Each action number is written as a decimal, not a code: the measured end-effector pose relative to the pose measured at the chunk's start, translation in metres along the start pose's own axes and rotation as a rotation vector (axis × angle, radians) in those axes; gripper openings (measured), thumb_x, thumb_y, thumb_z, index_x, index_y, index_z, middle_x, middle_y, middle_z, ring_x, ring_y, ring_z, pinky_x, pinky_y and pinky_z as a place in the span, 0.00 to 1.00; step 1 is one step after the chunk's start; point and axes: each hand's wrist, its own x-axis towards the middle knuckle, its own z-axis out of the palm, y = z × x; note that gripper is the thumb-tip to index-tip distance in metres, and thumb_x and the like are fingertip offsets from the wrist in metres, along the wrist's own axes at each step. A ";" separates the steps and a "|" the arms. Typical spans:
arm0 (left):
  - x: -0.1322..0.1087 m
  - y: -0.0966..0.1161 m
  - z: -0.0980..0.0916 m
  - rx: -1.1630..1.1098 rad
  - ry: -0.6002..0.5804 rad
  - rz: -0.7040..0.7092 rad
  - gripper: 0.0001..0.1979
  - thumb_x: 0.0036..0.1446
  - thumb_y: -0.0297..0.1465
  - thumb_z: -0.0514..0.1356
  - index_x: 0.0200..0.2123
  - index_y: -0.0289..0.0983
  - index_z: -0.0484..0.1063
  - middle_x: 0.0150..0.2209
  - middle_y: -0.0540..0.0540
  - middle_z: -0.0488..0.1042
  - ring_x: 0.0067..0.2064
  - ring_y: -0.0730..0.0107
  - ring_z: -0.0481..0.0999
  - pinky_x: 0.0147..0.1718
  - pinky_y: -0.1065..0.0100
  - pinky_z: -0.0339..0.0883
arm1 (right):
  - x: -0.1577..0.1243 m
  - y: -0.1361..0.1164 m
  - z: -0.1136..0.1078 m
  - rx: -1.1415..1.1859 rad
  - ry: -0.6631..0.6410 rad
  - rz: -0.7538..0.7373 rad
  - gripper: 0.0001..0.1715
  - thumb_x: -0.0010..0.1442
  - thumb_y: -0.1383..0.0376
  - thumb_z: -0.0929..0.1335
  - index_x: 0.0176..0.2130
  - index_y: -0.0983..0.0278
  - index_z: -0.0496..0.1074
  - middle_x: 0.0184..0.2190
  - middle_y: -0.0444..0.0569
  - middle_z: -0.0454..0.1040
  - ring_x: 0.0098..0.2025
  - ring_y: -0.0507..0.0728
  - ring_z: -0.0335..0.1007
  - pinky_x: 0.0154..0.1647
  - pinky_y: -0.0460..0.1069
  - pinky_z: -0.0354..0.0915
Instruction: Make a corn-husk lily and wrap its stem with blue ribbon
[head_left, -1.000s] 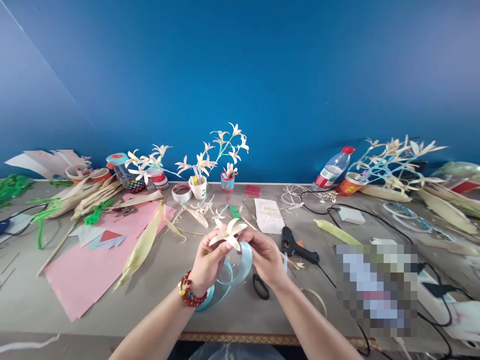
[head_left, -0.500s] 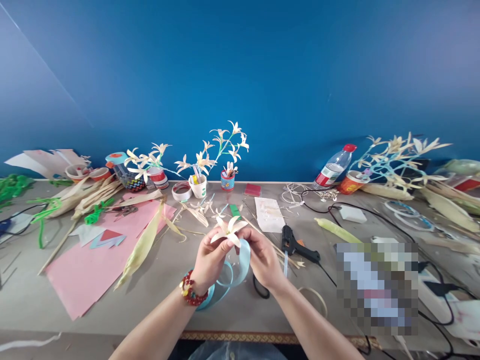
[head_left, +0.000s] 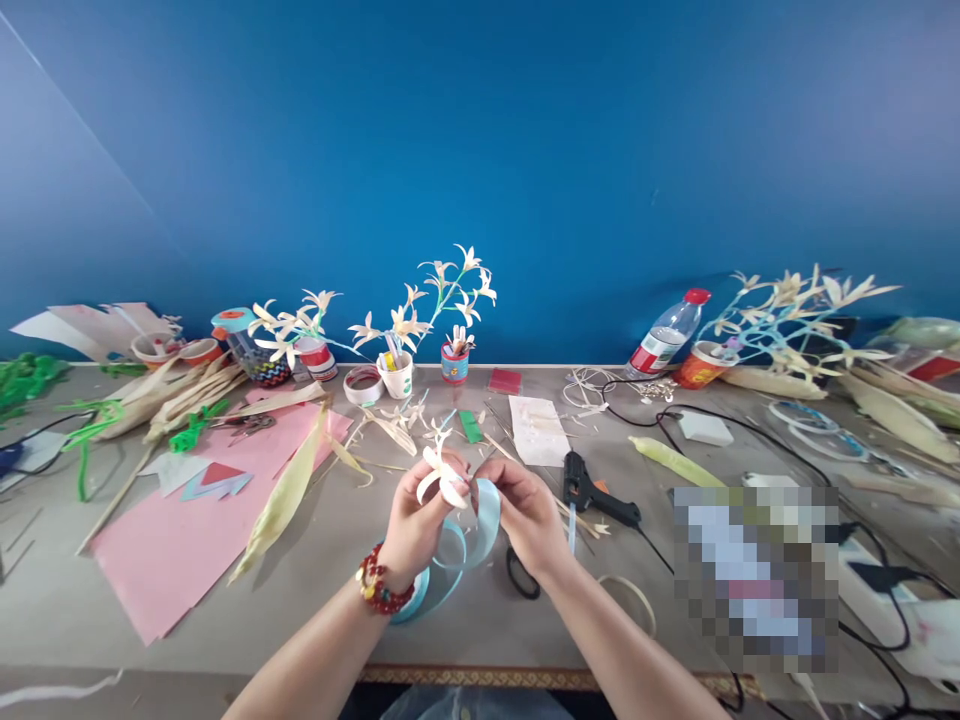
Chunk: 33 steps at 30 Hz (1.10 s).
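Observation:
My left hand (head_left: 412, 525), with a red bead bracelet at the wrist, pinches the base of a small cream husk flower (head_left: 441, 472) held above the table. My right hand (head_left: 528, 512) is closed beside it, its fingers pinching a light blue ribbon (head_left: 480, 522) at the flower's stem. The ribbon loops down between the two hands toward the table. Black scissors (head_left: 520, 578) lie under my right wrist, partly hidden.
A black glue gun (head_left: 592, 494) lies right of my hands, its cord trailing right. Pink paper (head_left: 177, 530) and corn husks (head_left: 288, 490) lie left. Cups with finished flower sprigs (head_left: 420, 310), a water bottle (head_left: 663, 342) and another flower branch (head_left: 795, 310) stand along the blue wall.
The flower has turned in my left hand; its petals now point up and left instead of spreading right. Both hands stay close together at the same spot.

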 end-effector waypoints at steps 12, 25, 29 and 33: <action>0.002 0.007 0.008 -0.122 -0.021 0.004 0.07 0.48 0.32 0.70 0.27 0.37 0.77 0.29 0.48 0.71 0.30 0.71 0.71 0.31 0.68 0.69 | 0.000 0.004 0.006 0.268 -0.007 0.136 0.17 0.52 0.56 0.77 0.28 0.64 0.71 0.23 0.41 0.70 0.24 0.49 0.62 0.26 0.43 0.59; 0.000 -0.003 0.007 0.033 0.029 0.060 0.07 0.48 0.32 0.71 0.31 0.38 0.78 0.34 0.46 0.73 0.37 0.67 0.73 0.36 0.68 0.69 | -0.005 0.011 0.004 -0.062 0.057 -0.188 0.12 0.60 0.57 0.72 0.34 0.62 0.72 0.28 0.44 0.70 0.29 0.52 0.64 0.30 0.45 0.61; -0.001 -0.004 0.005 0.101 0.057 0.099 0.05 0.50 0.32 0.70 0.29 0.38 0.77 0.34 0.46 0.73 0.39 0.64 0.74 0.40 0.66 0.70 | -0.008 0.013 0.003 -0.189 0.106 -0.281 0.07 0.62 0.60 0.71 0.34 0.62 0.74 0.29 0.46 0.71 0.32 0.54 0.67 0.34 0.47 0.63; -0.001 -0.003 0.006 0.056 0.067 0.065 0.06 0.51 0.32 0.69 0.28 0.37 0.77 0.32 0.47 0.73 0.35 0.68 0.73 0.37 0.68 0.69 | -0.008 0.013 0.005 -0.107 0.146 -0.246 0.10 0.61 0.59 0.71 0.31 0.62 0.74 0.29 0.46 0.71 0.31 0.54 0.67 0.33 0.47 0.63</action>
